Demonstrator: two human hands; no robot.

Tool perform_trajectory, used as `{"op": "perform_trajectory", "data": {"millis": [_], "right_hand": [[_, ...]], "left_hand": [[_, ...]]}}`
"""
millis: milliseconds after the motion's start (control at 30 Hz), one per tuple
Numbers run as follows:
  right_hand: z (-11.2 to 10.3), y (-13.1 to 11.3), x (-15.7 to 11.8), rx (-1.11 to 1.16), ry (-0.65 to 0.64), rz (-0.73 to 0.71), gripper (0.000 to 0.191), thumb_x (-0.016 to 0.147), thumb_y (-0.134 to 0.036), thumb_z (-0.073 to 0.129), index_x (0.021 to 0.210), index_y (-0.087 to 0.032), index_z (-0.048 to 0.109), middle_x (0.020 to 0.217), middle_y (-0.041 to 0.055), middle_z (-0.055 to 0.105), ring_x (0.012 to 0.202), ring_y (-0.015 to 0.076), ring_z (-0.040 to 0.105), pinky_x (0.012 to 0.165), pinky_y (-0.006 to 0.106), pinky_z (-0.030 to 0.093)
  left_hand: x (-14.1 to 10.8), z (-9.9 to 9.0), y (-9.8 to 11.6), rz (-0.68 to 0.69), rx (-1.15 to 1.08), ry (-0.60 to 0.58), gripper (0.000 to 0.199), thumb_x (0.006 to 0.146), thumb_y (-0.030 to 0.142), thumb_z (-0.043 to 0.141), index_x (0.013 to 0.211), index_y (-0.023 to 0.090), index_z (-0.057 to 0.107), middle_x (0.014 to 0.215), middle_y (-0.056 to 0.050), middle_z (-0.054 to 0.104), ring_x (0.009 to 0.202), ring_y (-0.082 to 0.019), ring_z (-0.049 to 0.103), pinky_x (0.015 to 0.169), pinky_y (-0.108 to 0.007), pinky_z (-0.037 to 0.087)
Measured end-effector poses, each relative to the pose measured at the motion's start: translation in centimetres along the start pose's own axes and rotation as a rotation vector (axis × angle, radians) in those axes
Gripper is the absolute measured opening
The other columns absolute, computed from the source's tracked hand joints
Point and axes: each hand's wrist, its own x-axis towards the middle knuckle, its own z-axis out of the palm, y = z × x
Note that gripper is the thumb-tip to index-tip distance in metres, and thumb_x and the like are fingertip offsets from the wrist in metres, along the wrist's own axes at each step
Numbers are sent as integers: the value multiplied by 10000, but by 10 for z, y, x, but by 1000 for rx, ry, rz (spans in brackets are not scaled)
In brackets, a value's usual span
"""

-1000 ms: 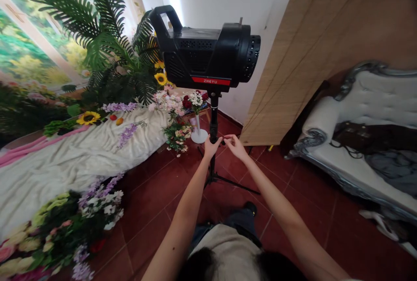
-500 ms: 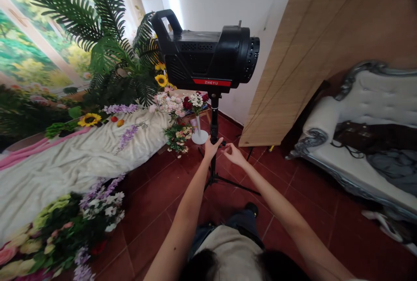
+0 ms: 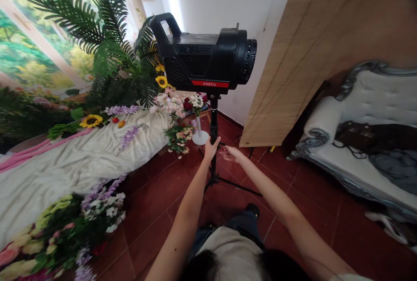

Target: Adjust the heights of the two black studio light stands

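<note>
A black studio light (image 3: 202, 57) with a red label and a top handle sits on a black light stand (image 3: 213, 118). My left hand (image 3: 210, 150) is wrapped round the stand's column below the light. Just right of the column, my right hand (image 3: 232, 154) is beside a small black knob (image 3: 222, 144), its fingers stretched out and apart. Whether those fingertips touch the knob I cannot make out. The stand's legs spread on the red tiled floor (image 3: 156, 211).
Left lies a cream cloth (image 3: 143, 142) with flowers on and around it. A white vase stand (image 3: 200, 137) with flowers is behind the light stand. A bamboo screen (image 3: 276, 85) leans at the right, then a white tufted sofa (image 3: 374, 94) with a dark bag.
My right hand's fingers have gone from a pinch near the knob to stretched out. The left hand keeps its hold on the column, and the light shifts slightly left in view.
</note>
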Motion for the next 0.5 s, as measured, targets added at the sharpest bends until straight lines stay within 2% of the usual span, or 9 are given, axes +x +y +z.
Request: {"op": "perform_trajectory", "data": {"millis": [33, 100, 167, 300, 433, 500], "right_hand": [[-1, 3, -1, 5, -26, 37, 202, 853, -331, 509, 730, -172, 533, 687, 53, 673, 476, 75, 533, 550, 223, 499], [-3, 7, -3, -27, -15, -14, 146, 839, -300, 525, 784, -171, 561, 729, 42, 675, 474, 63, 521, 530, 210, 493], [-5, 10, -6, -77, 37, -175, 115, 801, -278, 566, 856, -177, 567, 788, 33, 670, 506, 67, 532, 516, 202, 483], [-12, 5, -12, -195, 64, -513, 328, 718, -315, 652, 1002, -198, 538, 884, 25, 641, 627, 103, 571, 539, 215, 477], [-18, -9, -28, -475, 123, -807, 368, 745, -438, 629, 1030, -209, 585, 991, 60, 619, 749, 153, 576, 708, 295, 488], [-19, -16, -36, -647, 160, -883, 338, 785, -467, 583, 1015, -222, 610, 1022, 72, 614, 820, 185, 576, 777, 321, 467]], "left_hand": [[0, 0, 0, 3, -2, -3, 416, 682, 578, 611, 715, 172, 526, 647, 13, 502, 624, -120, 473, 642, -249, 400], [0, -1, 1, 7, -3, -9, 414, 689, 574, 607, 710, 170, 521, 639, 16, 489, 614, -114, 461, 631, -245, 397], [0, 0, 0, 5, 2, -5, 411, 691, 569, 609, 709, 167, 522, 638, 16, 485, 612, -113, 457, 624, -243, 398], [0, 2, -1, -4, -23, -4, 407, 690, 560, 618, 728, 163, 536, 661, 7, 506, 616, -114, 471, 610, -243, 408], [0, 3, -1, -2, -62, -15, 395, 690, 546, 629, 735, 163, 540, 674, 0, 524, 609, -114, 488, 601, -244, 421], [0, 3, 0, 6, -75, -22, 388, 695, 538, 628, 743, 163, 541, 674, -2, 529, 605, -113, 495, 600, -244, 427]]}}
